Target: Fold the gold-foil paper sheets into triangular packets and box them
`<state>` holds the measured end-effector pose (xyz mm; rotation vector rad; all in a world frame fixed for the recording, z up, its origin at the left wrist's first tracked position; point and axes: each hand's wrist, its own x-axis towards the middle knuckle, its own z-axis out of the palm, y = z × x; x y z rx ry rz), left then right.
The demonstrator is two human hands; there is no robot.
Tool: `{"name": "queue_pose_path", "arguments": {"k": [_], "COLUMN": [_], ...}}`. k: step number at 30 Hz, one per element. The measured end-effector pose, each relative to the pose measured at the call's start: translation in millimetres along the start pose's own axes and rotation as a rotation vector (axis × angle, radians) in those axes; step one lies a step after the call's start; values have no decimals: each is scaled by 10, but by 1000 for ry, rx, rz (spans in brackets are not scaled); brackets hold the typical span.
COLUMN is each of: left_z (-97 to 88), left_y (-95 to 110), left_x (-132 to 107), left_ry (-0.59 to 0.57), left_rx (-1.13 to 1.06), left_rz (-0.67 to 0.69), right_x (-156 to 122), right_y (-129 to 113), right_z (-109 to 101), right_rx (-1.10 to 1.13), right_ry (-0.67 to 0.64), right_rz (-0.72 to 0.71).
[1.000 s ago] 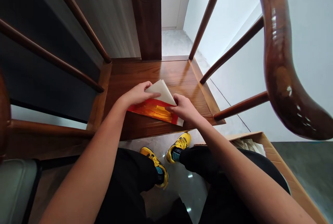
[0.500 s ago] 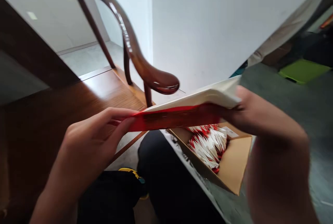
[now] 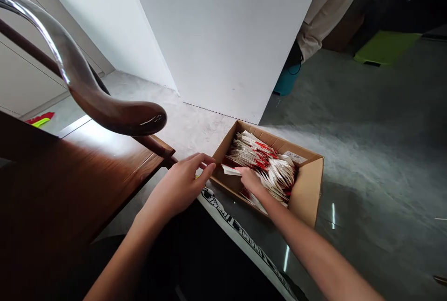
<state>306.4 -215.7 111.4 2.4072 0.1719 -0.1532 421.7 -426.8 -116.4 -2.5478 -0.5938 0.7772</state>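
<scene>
A white and red paper packet (image 3: 231,170) is held in my right hand (image 3: 250,181), which reaches down into an open cardboard box (image 3: 309,187). Rows of similar packets (image 3: 279,173) stand on edge inside, close beside that hand. Just left of the box's near-left wall is my left hand (image 3: 185,182), its fingers bent and thumb apart from them. No object shows in the left hand.
A wooden chair with a curved armrest (image 3: 122,117) and a broad seat (image 3: 104,166) stands on my left. A white panel (image 3: 226,44) rises behind the box. A teal item (image 3: 288,79) and a green plastic piece (image 3: 386,47) are farther right.
The packet was stretched between both hands above my lap. My left hand has let go, and my right hand has lowered into the box with a packet. The view has tilted down.
</scene>
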Motion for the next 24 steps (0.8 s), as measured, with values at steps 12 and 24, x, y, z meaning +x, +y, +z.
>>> {"name": "queue_pose_path", "arguments": {"k": [12,24], "left_z": [209,152], "left_y": [142,-278], "left_x": [-34,-1837], "left_ry": [15,314], "left_rx": [-174,-2], "left_rz": [-80,-119], "right_x": [719,353], "right_y": [359,136], "right_z": [623,372], "right_rx": [-26,-193], "right_ry": [73,208], "right_rz": [203,39]}}
